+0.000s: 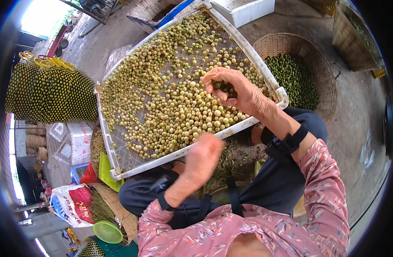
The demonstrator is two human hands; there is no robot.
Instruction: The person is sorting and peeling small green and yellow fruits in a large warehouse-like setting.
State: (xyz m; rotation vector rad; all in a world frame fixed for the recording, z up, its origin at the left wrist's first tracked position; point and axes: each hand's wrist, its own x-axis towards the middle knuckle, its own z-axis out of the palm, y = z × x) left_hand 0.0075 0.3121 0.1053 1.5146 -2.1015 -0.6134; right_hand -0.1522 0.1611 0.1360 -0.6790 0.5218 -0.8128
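Note:
A white mesh plastic tray (215,134) lies tilted before me, covered with many small round yellow-green fruits (187,110). My right hand (235,86) is over the tray's right part, its fingers curled around several darker green fruits (222,86). Motion blurs my left hand (204,157), which is at the tray's near rim; whether it holds anything cannot be made out. Beyond the tray's right side stands a round woven basket (326,77) partly filled with dark green fruits (291,78).
A white foam box (248,14) stands behind the tray. To the left are a black-and-yellow woven bag (52,90) and a lime-green plastic scoop (106,172). A basket (127,212) holding stems and a green sieve (108,232) sit at lower left. Plant scraps (227,163) lie between my legs.

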